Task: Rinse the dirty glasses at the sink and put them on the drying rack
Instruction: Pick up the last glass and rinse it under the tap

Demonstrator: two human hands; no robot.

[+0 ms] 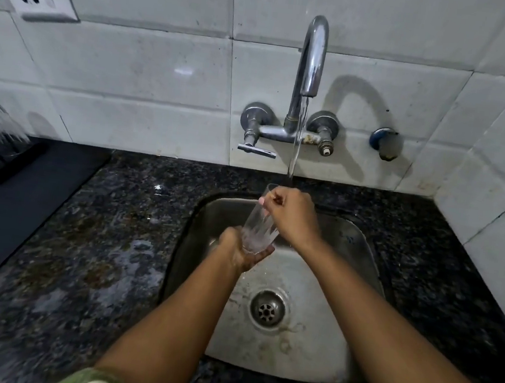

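left hand (239, 253) cups the glass (260, 223) base, right hand (289, 217) pinches its rim under running tap (312, 56).

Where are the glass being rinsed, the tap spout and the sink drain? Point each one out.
glass (259, 226): head view, on its clear ribbed side wall.
tap spout (314, 56): head view, on the curved chrome neck.
sink drain (267, 311): head view, on the metal strainer.

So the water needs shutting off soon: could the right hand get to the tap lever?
Probably yes: the right hand is at the glass rim, with nothing between it and the lever.
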